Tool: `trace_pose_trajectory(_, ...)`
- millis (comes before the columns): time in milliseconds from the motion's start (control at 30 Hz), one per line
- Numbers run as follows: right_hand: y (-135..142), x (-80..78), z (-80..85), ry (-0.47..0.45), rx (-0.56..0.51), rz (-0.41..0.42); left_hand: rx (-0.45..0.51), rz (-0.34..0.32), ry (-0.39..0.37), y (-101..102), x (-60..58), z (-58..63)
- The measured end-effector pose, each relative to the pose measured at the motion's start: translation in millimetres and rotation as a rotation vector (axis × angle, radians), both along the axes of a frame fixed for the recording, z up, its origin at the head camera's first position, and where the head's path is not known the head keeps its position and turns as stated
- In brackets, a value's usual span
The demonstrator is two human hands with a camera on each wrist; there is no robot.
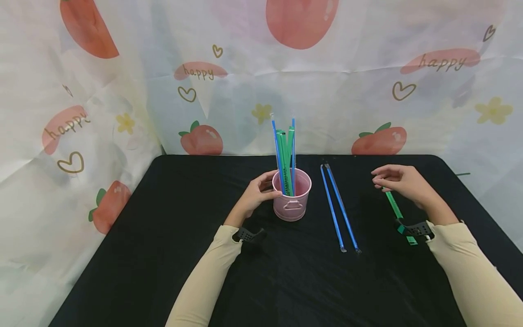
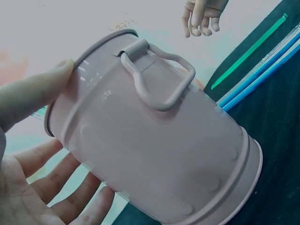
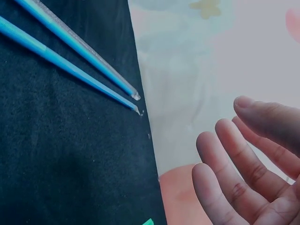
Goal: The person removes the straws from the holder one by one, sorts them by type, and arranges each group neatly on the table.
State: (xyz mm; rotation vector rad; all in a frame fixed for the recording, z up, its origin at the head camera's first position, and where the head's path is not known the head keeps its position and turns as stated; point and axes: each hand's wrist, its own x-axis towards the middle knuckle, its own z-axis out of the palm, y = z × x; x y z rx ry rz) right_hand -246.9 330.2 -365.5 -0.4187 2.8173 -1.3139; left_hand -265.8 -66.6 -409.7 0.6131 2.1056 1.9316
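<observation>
My left hand (image 1: 255,195) holds the rim of a small pink bucket (image 1: 289,210), thumb on the near side and fingers round the left. In the left wrist view the bucket (image 2: 150,136) fills the middle, its wire handle toward the camera. Several blue straws and green sticks (image 1: 284,159) stand upright in it. Over the right of the table hovers my right hand (image 1: 404,184), fingers loosely bent; the right wrist view shows nothing held. Below it lies a long green stick (image 1: 393,204) with printing, partly hidden by the hand and wristband.
Two blue straws (image 1: 334,209) in clear wrappers lie side by side between bucket and right hand. The black table (image 1: 196,190) ends at the back against a printed cloth (image 1: 245,91). Black bands (image 1: 247,235) circle both wrists.
</observation>
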Motion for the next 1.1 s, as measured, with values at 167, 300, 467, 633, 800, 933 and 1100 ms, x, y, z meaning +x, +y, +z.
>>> trace_pose_trajectory(167, -3.4, -1.5, 2.3, 0.005, -0.003, 0.01, -0.018, 0.012, -0.003, 0.0, 0.9, 4.1)
trace_pose_trajectory(300, -5.5, -2.3, 4.3, 0.006, 0.004, 0.017, -0.021, 0.025, 0.005, 0.3, 1.3, 6.9)
trace_pose_trajectory(467, -7.8, -3.0, 7.0, 0.003, 0.004, 0.022, -0.017, 0.02, 0.025, 0.8, 1.3, 8.6)
trace_pose_trajectory(633, -10.9, -4.3, 9.6, -0.004, -0.011, 0.023, -0.033, 0.009, 0.045, 1.8, 4.6, 12.5)
trace_pose_trajectory(800, -15.1, -5.9, 11.0, -0.003, -0.028, 0.034, -0.057, 0.007, 0.071, 3.6, 14.8, 24.8)
trace_pose_trajectory(933, -20.4, -7.4, 12.0, 0.011, -0.031, 0.035, -0.06, 0.03, 0.086, 5.7, 14.8, 22.3)
trace_pose_trajectory(1100, -28.5, -9.3, 14.9, 0.03, -0.044, 0.033, -0.048, 0.066, 0.088, 8.1, 3.8, 5.1)
